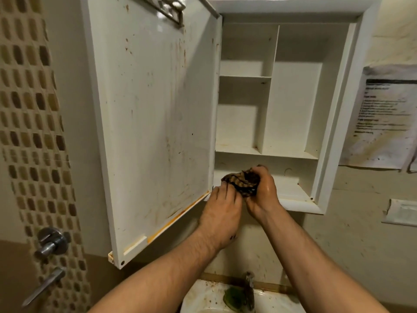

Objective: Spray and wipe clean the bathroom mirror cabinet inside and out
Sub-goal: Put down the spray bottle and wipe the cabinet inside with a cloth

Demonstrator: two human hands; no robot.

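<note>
Both hands meet just in front of the bottom shelf of the open cabinet [338, 109] and work one dark checked cloth [242, 180] between them. The right hand [261, 193] has its fingers curled over the bunched cloth, gripping it; the left hand [222, 206] pinches the cloth's near-left edge. The cabinet door [153, 123] hangs swung out to the left — its inner face streaked with brown stains and specks. Below, near the person, a sink [203, 299] shows a tap [249, 282]. A printed paper [379, 118] hangs on the wall to the right.

Glossy stained white door [153, 123]; checked woven cloth [243, 182]; shiny metal tap [250, 282].
</note>
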